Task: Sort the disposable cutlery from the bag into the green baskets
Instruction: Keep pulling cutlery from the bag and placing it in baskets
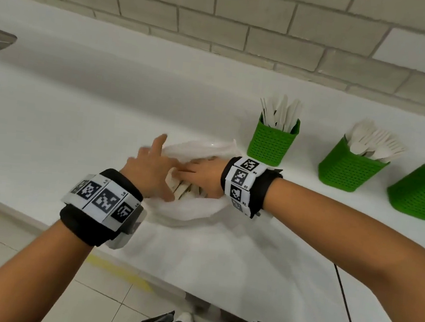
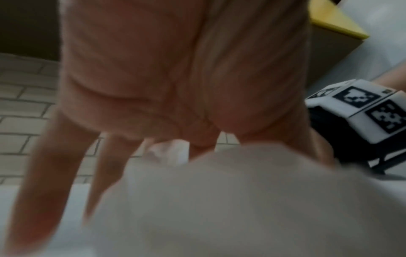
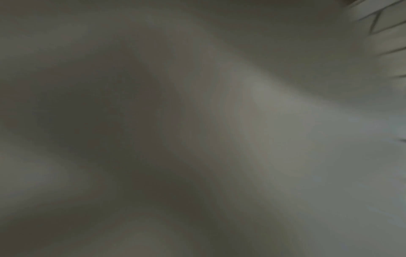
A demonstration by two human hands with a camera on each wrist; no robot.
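Meanwhile, your right hand (image 1: pixel 202 171) is buried in the white bag (image 1: pixel 189 211) on the counter (image 1: pixel 52 116), its grip hidden; your left hand (image 1: pixel 150 164) spreads wide at the mouth. Loose cutlery (image 1: pixel 185 188) could snag the film, dragging pieces out short of the green baskets (image 1: pixel 271 143).
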